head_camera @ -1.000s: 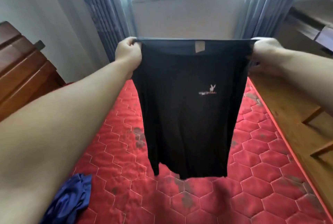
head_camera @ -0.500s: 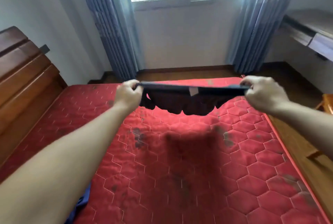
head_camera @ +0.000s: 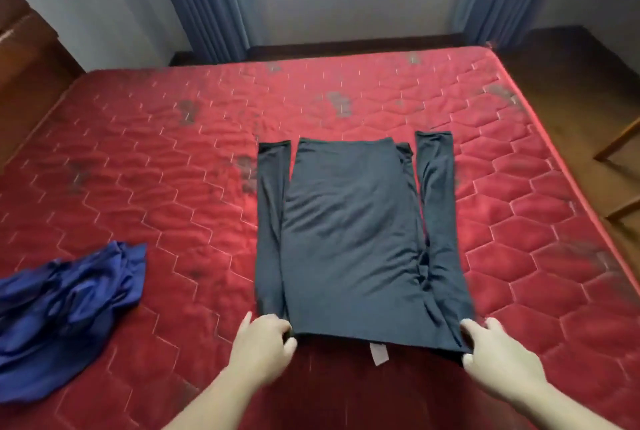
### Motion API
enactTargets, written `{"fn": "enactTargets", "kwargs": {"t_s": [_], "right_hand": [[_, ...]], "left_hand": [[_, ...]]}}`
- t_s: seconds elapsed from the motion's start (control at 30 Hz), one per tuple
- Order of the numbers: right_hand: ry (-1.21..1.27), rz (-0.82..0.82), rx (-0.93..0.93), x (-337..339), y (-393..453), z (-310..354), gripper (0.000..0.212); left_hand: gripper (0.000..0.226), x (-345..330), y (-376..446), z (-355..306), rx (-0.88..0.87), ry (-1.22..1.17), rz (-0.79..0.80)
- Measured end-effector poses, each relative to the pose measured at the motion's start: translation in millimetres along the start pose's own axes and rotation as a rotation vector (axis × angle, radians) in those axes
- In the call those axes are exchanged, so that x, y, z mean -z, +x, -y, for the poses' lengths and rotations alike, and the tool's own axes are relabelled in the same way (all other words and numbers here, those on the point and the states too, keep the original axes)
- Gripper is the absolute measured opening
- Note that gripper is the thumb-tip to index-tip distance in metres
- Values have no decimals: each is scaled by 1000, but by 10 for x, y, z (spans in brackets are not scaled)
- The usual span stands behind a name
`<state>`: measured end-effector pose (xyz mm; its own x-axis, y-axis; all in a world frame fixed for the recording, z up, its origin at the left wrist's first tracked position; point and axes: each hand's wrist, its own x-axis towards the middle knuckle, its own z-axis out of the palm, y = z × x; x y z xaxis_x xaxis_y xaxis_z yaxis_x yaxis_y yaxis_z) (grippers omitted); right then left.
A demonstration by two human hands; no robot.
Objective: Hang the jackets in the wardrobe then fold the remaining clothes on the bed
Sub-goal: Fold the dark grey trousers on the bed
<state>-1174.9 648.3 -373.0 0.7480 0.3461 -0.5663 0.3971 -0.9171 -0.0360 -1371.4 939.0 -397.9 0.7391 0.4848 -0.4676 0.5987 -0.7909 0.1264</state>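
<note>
On bed: dark grey soft-knit long-sleeved shirt point(head_camera: 349, 239) lies flat, face down, hem far, neck edge near, on red quilted hexagon-stitched mattress point(head_camera: 166, 170)
Sleeves: both lie straight alongside body, cuffs at far end
Label: pale tag point(head_camera: 378, 353) sticks out at near edge
Left hand: left hand point(head_camera: 261, 343) pinches near left corner, fingers curled on fabric
Right hand: right hand point(head_camera: 498, 357) grips near right corner, thumb on top
Texture: shirt lightly wrinkled; mattress has dark worn patches
Other cloth: crumpled shiny blue garment point(head_camera: 65, 312) well apart at left, on mattress
Edges: wooden headboard point(head_camera: 27, 59) left; wooden floor point(head_camera: 571, 90) right; blue pleated curtains point(head_camera: 204, 3) beyond far edge
Open room: bare mattress all around shirt
</note>
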Motion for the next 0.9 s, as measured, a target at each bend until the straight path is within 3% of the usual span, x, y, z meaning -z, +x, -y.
{"fn": "enactTargets", "kwargs": {"t_s": [0.23, 0.6, 0.7, 0.77, 0.8, 0.83, 0.9], "right_hand": [[25, 167, -117, -1342, -532, -132, 72], [165, 127, -131, -1935, -868, -161, 38], [208, 154, -117, -1978, -839, -215, 40], [306, 172, -107, -2009, -771, -252, 44], [378, 137, -129, -2014, -724, -253, 45], [469, 65, -168, -2012, -663, -254, 42], [640, -113, -269, -2021, -487, -258, 40]], "left_hand": [[37, -1264, -528, 238, -141, 217, 240], [39, -1718, -828, 432, -166, 275, 238], [52, -1760, -860, 404, -99, 83, 197], [39, -1775, -821, 376, 57, -264, -27], [29, -1784, -773, 364, 163, -413, -148], [33, -1776, -704, 351, 286, -534, -217], [50, -1766, -536, 354, 487, -733, -228]]}}
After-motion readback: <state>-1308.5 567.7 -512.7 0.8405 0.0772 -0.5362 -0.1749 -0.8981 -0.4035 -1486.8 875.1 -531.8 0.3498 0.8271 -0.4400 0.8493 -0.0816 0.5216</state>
